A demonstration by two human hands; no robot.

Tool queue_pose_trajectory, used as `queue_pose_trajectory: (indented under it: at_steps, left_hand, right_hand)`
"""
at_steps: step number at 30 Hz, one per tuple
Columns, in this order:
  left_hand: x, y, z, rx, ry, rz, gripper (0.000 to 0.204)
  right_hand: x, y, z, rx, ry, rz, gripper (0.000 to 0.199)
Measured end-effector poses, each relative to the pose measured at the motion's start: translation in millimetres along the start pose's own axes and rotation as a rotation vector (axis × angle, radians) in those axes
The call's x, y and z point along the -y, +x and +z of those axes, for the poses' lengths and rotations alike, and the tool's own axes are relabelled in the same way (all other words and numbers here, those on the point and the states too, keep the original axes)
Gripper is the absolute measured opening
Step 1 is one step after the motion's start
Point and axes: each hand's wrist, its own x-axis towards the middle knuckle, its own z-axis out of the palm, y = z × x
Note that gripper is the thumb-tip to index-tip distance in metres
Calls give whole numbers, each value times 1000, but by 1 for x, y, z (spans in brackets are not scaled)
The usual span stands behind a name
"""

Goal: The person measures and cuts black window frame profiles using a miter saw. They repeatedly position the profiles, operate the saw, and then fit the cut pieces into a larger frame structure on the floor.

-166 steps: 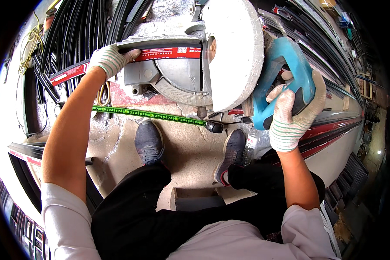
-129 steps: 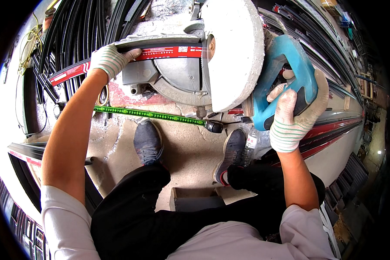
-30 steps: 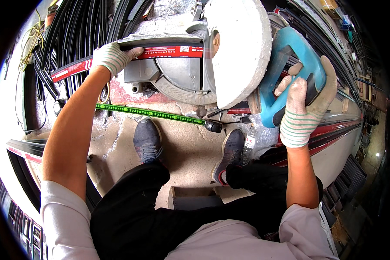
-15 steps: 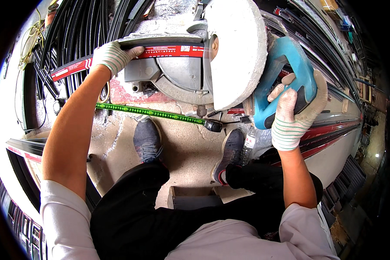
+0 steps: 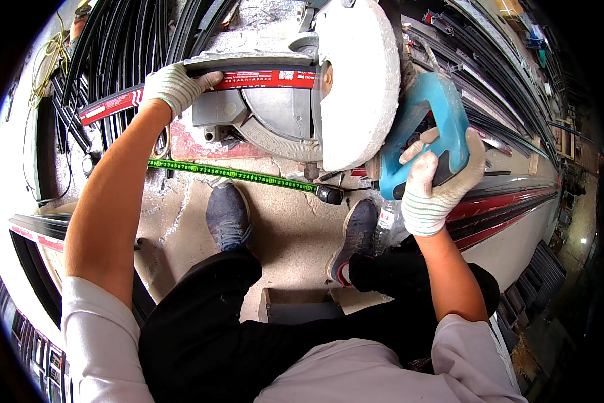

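My left hand (image 5: 174, 87), in a white striped work glove, presses a long dark profile strip with a red printed film (image 5: 248, 79) against the fence of a miter saw (image 5: 268, 111). The strip's right end reaches the blade side, under the large white dust-coated guard (image 5: 359, 84). My right hand (image 5: 443, 178), gloved alike, is wrapped round the blue saw handle (image 5: 450, 114). Whether a finger is on the trigger, I cannot tell. In front of the saw base lies a green tape measure (image 5: 241, 176), drawn out, with its black case (image 5: 329, 194) at the right end.
Long dark profiles (image 5: 134, 47) are piled behind on the left, and more (image 5: 477, 87) lie along the right. A plastic bottle (image 5: 384, 225) stands beside my right shoe (image 5: 360, 228). Yellow cord (image 5: 45, 64) hangs at far left. White dust coats the floor near the saw.
My right hand and the saw handle have moved left and slightly lower in the picture, the white guard shifting left with them. My left hand and the strip have stayed in place.
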Motion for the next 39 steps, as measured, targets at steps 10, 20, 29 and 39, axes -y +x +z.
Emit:
queue_pose_trajectory:
  at_steps: [10, 20, 29, 39]
  left_hand:
    - [-15, -11, -13, 12, 107, -37, 72]
    - [-10, 0, -6, 33, 118, -56, 74]
    - [17, -24, -38, 54, 111, 13, 74]
    - [82, -167, -173, -141, 110, -39, 57]
  right_hand:
    - [8, 12, 2, -47, -43, -21, 68]
    - [38, 120, -32, 53, -9, 132, 46]
    - [41, 135, -31, 49, -28, 164, 48]
    - [-5, 183, -59, 88, -37, 250, 48]
